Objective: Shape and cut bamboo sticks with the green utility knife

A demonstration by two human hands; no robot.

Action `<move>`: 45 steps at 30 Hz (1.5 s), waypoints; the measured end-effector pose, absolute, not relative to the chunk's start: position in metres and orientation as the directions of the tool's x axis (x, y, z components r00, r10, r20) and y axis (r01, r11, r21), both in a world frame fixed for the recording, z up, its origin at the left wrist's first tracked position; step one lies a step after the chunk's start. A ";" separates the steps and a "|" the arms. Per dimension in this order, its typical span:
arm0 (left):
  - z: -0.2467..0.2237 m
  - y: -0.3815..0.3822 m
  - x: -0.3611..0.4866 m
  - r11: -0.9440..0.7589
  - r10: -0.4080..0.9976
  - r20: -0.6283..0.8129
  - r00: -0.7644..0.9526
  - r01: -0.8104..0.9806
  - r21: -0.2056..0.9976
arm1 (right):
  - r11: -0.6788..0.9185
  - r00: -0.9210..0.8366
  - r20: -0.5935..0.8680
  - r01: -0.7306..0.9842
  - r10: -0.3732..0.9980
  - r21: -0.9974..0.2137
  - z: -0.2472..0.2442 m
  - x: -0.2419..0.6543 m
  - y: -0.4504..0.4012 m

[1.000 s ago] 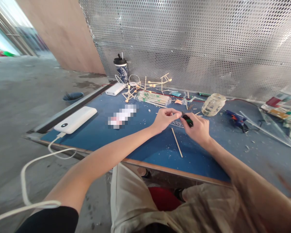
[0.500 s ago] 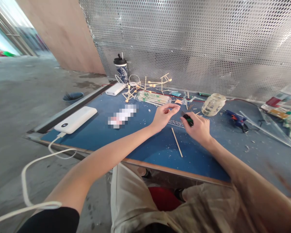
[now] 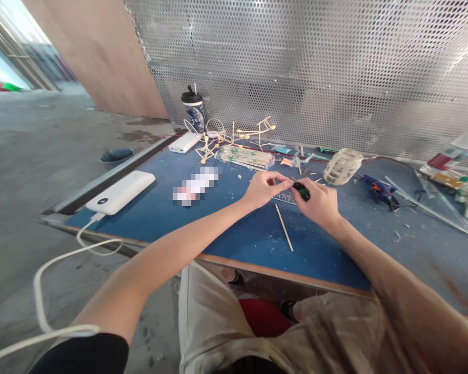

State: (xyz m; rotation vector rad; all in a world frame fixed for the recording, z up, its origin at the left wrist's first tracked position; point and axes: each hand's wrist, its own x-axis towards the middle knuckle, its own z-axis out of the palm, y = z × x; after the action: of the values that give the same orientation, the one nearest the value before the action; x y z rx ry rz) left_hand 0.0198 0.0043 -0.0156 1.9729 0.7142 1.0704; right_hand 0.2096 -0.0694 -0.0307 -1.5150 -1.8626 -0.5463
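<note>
The person's left hand [image 3: 260, 192] has closed the gap seen half a second ago: its thumb and forefinger, then parted and held off to the left, now come together right beside the small black-and-green hand tool [image 3: 303, 191]. I cannot tell whether that left grip pinches something tiny or merely meets the tool's tip. The right hand [image 3: 320, 203] keeps its grip curled firmly around the tool, which is held above the blue tabletop [image 3: 249, 244], near its middle. Beneath the fingers, a clear, flat strip with cut-out shapes [image 3: 284, 198] is partly covered again by the left hand. On the near side, the thin, pale wooden stick [image 3: 284, 228] lies as before, and the clear plastic packet of pale sticks [image 3: 245, 157] stays on the far side.
</note>
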 end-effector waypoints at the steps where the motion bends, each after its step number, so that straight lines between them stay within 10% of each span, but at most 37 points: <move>1: -0.015 0.005 0.019 -0.551 0.756 0.437 0.487 0.114 0.827 | 0.237 -0.106 0.703 0.967 0.703 -0.091 -0.030 0.211 -0.069; 17: -0.013 0.021 0.011 -0.484 0.801 0.390 0.454 0.110 0.868 | 0.161 0.031 0.570 0.945 0.821 -0.284 -0.016 0.248 -0.062; 29: -0.008 0.033 -0.003 -0.710 0.134 0.113 0.985 0.016 0.704 | 0.189 0.107 0.521 0.855 0.847 -0.483 -0.016 0.261 -0.059; 45: -0.003 0.027 -0.005 -0.667 0.121 -0.013 0.993 0.091 0.740 | 0.229 0.026 0.469 0.848 0.883 -0.479 -0.006 0.249 -0.065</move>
State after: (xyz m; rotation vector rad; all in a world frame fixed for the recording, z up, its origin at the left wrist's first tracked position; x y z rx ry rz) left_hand -0.0046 0.0266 -0.0025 2.3048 0.1471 0.0465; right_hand 0.2487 -0.0653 -0.0064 -1.6009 -1.7990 0.0636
